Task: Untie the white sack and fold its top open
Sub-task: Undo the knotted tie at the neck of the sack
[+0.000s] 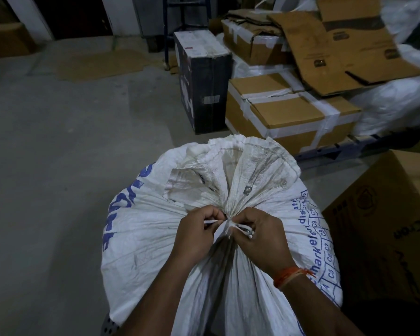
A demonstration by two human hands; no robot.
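White sack (pixel 141 229) neck: tie (pixel 224 223) runs sideways btwn both pinches, left hand (pixel 194 235) & right hand (pixel 260 238) equally near.

The knot on the white sack (pixel 218 238) is mostly hidden under the fingers of the left hand (pixel 194 236) and right hand (pixel 260 241). The sack's base runs off the bottom edge. Its blue lettering (pixel 323 238) wraps out of sight, unreadable.

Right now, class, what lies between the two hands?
In the head view, the tie at the sack's bunched neck lies between left hand and right hand.
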